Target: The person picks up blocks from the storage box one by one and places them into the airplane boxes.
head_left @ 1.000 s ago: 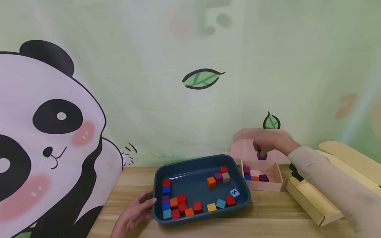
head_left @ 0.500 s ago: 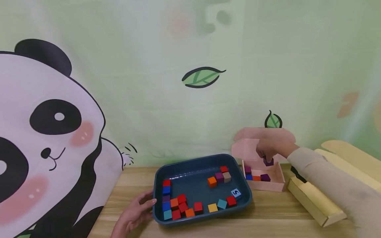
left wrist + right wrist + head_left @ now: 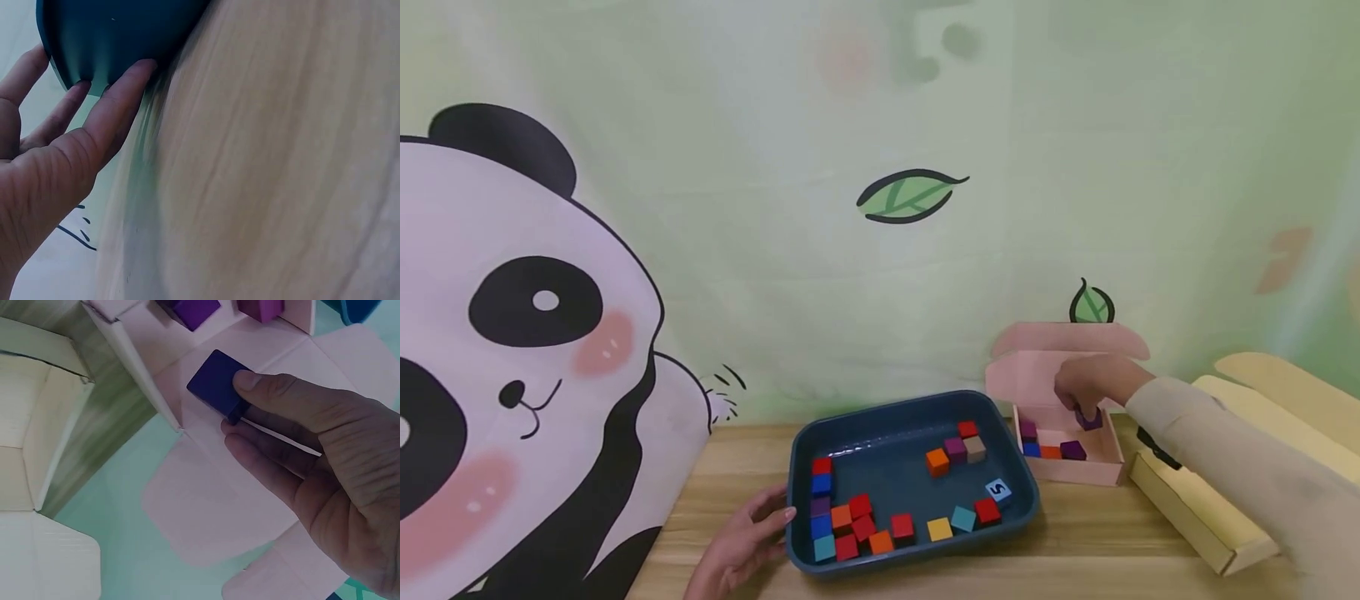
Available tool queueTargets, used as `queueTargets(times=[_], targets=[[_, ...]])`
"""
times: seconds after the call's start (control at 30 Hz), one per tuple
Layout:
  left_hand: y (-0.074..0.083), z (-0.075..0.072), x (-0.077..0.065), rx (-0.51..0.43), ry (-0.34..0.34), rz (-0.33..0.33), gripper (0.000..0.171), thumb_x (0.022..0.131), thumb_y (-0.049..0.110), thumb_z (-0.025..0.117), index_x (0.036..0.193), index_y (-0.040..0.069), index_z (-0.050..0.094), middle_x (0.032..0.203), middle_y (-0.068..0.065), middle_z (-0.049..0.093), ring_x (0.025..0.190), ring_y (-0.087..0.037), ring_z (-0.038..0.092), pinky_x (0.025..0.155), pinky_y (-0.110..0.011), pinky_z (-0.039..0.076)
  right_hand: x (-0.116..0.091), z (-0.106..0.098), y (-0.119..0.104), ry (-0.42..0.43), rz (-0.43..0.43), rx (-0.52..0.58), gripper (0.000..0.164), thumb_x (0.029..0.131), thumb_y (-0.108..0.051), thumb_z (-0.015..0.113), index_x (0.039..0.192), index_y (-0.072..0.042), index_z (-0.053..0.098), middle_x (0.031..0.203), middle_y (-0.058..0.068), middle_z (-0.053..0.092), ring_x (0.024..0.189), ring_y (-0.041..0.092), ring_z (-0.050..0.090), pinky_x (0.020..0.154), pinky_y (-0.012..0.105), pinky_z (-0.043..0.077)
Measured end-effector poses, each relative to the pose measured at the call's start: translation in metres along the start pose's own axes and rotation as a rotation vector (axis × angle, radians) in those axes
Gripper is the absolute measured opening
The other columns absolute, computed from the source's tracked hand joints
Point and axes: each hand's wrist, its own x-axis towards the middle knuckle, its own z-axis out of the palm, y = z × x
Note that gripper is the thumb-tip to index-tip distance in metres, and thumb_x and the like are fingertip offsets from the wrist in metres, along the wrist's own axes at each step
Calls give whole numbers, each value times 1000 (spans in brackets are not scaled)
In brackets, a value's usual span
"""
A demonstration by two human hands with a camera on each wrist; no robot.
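Note:
My right hand pinches a dark purple cube between thumb and fingers, over the back right of an open pink box. Inside that box lie several cubes, among them an orange cube, a blue one and purple ones. My left hand touches the left end of a dark blue tray, its fingertips against the outer wall in the left wrist view. Several coloured cubes sit in the tray, including an orange cube, a yellow cube and a light blue cube marked with an S.
An open pale yellow box stands right of the pink box, partly hidden by my right sleeve. Behind the wooden table hangs a printed cloth with a panda and leaves.
My right hand has lowered the purple cube and moved it slightly right, down into the pink box's opening. The left hand stays at the tray's end.

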Motion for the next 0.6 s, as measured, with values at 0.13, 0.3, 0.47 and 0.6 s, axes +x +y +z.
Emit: queueTargets(times=[0.13,0.3,0.47,0.6], targets=[[-2,1,2,-31,-5,10,75,100,24,67,159,5,26,159,-27,26,118,-30,59,100,-50,53,0,4,-3,-8,-26,-15,20,80,-3,84,76,-12,67,67,-4,57,63,12,51,58,25,46],[-3,2,2,-35,-6,33,72,101,22,66,158,4,27,159,-27,27,116,-29,59,99,-50,53,-4,9,-1,-32,9,40,17,80,-4,84,82,-13,70,74,-4,61,69,14,54,67,31,56],[-4,4,0,-32,-5,24,72,101,21,66,158,4,27,158,-27,27,114,-28,60,99,-50,54,-5,14,0,-67,4,71,15,81,-6,85,85,-13,72,77,-5,64,71,14,54,72,33,58],[-5,4,1,-38,1,29,71,100,21,67,158,4,28,158,-25,29,114,-27,60,98,-49,54,-7,16,0,-69,-7,70,15,82,-6,84,88,-11,72,78,-4,63,72,14,54,71,33,57]])
